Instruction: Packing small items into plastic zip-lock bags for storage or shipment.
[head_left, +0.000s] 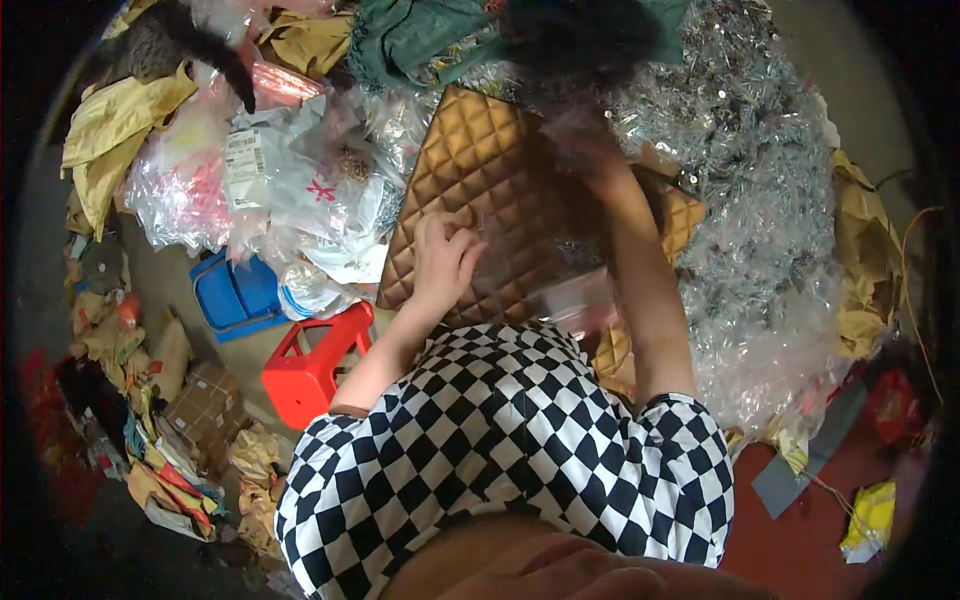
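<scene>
A gold-brown quilted cushion (pixel 500 190) lies in front of me among heaps of clear plastic wrap. My left hand (pixel 442 262) rests on its lower left part, fingers bent and pinching a clear plastic film (pixel 560 280) that covers the cushion. My right hand (pixel 588 150) reaches up over the cushion's upper right side and is blurred; it seems closed on a fold of the same film. My checkered black-and-white top (pixel 510 450) fills the lower middle.
A red plastic stool (pixel 315 365) and a blue stool (pixel 235 295) stand at my left. Bags of wrapped goods (pixel 290 180) and crumpled brown paper (pixel 120 130) pile up at the left; shiny plastic wrap (pixel 760 200) heaps at the right. Cardboard scraps (pixel 205 400) litter the floor.
</scene>
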